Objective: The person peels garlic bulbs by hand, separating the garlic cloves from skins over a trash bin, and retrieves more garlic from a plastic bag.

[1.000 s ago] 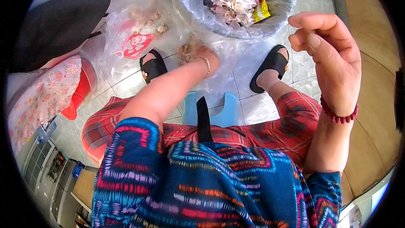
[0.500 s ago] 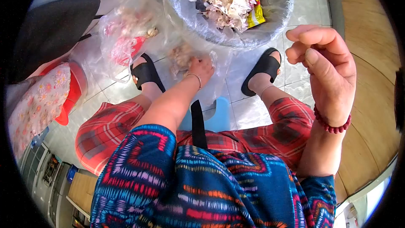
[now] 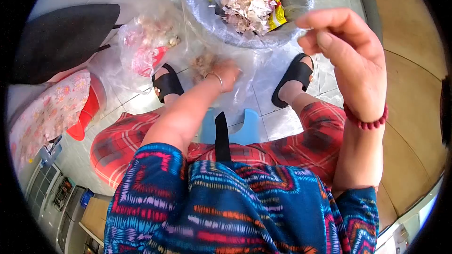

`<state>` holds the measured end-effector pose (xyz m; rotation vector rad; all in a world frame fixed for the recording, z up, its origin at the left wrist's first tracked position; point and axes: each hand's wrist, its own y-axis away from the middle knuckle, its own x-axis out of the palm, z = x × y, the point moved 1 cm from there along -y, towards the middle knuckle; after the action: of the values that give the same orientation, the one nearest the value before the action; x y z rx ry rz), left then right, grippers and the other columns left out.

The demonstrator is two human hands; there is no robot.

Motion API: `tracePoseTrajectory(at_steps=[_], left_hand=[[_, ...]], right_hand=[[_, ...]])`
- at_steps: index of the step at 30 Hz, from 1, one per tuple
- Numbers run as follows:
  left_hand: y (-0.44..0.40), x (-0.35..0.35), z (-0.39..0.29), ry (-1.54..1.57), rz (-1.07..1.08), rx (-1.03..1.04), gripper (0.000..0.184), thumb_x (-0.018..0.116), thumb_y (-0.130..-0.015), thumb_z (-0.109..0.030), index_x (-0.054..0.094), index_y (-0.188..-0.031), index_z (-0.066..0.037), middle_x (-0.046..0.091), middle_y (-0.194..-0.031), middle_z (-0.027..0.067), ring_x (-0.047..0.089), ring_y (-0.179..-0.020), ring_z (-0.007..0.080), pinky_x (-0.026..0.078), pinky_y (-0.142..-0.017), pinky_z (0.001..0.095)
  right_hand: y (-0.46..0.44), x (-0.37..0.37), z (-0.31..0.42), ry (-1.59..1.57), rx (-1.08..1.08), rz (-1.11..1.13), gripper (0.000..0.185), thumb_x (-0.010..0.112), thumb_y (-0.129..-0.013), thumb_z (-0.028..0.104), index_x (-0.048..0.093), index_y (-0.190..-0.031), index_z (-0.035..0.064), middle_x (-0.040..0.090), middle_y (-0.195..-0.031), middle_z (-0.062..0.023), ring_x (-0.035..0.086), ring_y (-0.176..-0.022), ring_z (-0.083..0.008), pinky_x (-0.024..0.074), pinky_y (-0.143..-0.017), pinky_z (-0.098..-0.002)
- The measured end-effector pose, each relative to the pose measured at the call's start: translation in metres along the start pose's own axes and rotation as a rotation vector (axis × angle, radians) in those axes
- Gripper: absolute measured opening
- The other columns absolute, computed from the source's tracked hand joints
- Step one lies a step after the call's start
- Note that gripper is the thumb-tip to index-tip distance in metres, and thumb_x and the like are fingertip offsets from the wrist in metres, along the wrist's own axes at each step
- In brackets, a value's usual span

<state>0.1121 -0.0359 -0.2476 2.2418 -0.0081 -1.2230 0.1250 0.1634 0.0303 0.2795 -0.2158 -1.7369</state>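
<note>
My left hand [image 3: 225, 74], with a bracelet on its wrist, reaches down to a clear plastic bag [image 3: 247, 68] on the floor between my feet. It is beside a pile of brownish peelings [image 3: 204, 64]; its fingers are blurred. Raised at the right, my right hand [image 3: 346, 54] has its fingers curled and thumb tip close to the fingers; what lies between them, if anything, is too small to tell. It is near the rim of a lined bin [image 3: 190, 7] holding pale papery skins [image 3: 247, 4] and a yellow wrapper [image 3: 277, 18].
A clear bag with red print and garlic bulbs [image 3: 148, 49] lies left of the bin. Black sandals [image 3: 293, 80] flank the peelings. A blue stool [image 3: 245, 129] is beneath me. Left are a red object [image 3: 84, 120] and black cloth [image 3: 66, 42]; right, a wooden surface [image 3: 414, 66].
The view has shifted a little. My right hand has moved left toward the bin's rim, with its fingers still curled. My left hand stays low by the peelings.
</note>
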Motion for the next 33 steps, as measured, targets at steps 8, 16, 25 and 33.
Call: tracePoseTrajectory(at_steps=[8, 16, 25, 33], left_hand=[[0.028, -0.042, 0.019, 0.972, 0.366, -0.210, 0.015, 0.062, -0.062, -0.012, 0.053, -0.073, -0.006, 0.057, -0.068, 0.0036, 0.053, -0.058, 0.0142, 0.044, -0.055, 0.0271], [0.094, -0.210, -0.016, 1.102, 0.280, 0.144, 0.034, 0.062, -0.059, -0.004, 0.051, -0.091, -0.004, 0.054, -0.087, 0.0040, 0.051, -0.080, 0.0113, 0.043, -0.068, 0.0243], [0.080, -0.268, -0.029, 2.040, -0.295, 0.358, 0.031, 0.051, -0.072, -0.004, 0.046, -0.103, -0.003, 0.055, -0.100, 0.0118, 0.054, -0.091, 0.0235, 0.045, -0.080, 0.0389], [0.059, -0.267, -0.034, 2.062, -0.203, 0.280, 0.029, 0.047, -0.077, -0.010, 0.047, -0.106, -0.003, 0.055, -0.103, 0.0108, 0.055, -0.092, 0.0228, 0.045, -0.080, 0.0393]], right_hand=[[-0.012, -0.002, 0.004, -0.056, -0.080, -0.025, 0.016, 0.049, -0.082, 0.006, 0.057, -0.095, -0.0001, 0.061, -0.092, -0.0055, 0.056, -0.078, -0.0091, 0.0449, -0.072, -0.0229], [-0.028, 0.004, 0.012, -0.115, -0.141, -0.043, 0.013, 0.052, -0.080, 0.007, 0.059, -0.091, 0.0022, 0.061, -0.087, -0.0032, 0.057, -0.074, -0.0084, 0.0467, -0.066, -0.0209], [-0.034, 0.033, 0.003, 0.081, -0.212, -0.103, 0.035, 0.065, -0.069, 0.009, 0.054, -0.102, 0.0022, 0.059, -0.092, -0.0051, 0.056, -0.074, -0.0111, 0.0465, -0.066, -0.0238], [-0.050, 0.035, -0.001, 0.536, -0.384, -0.212, 0.032, 0.067, -0.064, 0.014, 0.056, -0.093, 0.0041, 0.054, -0.087, -0.0117, 0.055, -0.080, -0.0240, 0.0447, -0.070, -0.0325]])
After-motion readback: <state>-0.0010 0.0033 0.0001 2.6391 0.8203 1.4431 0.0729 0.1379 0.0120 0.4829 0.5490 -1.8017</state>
